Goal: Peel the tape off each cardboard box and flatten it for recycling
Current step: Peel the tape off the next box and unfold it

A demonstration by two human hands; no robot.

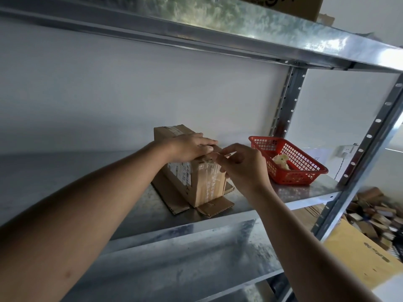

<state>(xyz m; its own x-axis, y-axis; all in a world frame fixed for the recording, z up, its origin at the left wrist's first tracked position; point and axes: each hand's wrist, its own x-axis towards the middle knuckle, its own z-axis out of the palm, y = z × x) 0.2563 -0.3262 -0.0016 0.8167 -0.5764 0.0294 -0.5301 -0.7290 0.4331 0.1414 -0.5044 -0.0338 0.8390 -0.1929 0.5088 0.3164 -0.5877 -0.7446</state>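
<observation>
The cardboard box (192,171) stands on the metal shelf (294,195) in front of me, its bottom flaps already splayed out flat on the steel, so it sits steady while I work on its top and near end. Clear tape (210,179) runs down that near end in glossy strips, and I judge this is the seam I am now freeing. My left hand (189,147) lies flat across the top of the box, fingers straight and pressing down, which I take to be there to keep the box from sliding or tipping as I pull. My right hand (242,164) is at the top corner of the near end, fingertips drawn together in a pinch on what looks like a lifted edge of the tape; the film is too thin and shiny for me to be sure how much is between them. A white shipping label (182,173) on the side carries a barcode and small print I cannot read. Just beside the box to the right sits a red basket (305,175) holding a pale crumpled wad, probably stripped tape, kept within reach for that purpose. Above, a carton on the upper shelf shows part of some lettering, cut off. Lower right, a yellow envelope (359,258) bears dark characters too blurred to make out, near a heap of small boxes (375,216) on the floor.
</observation>
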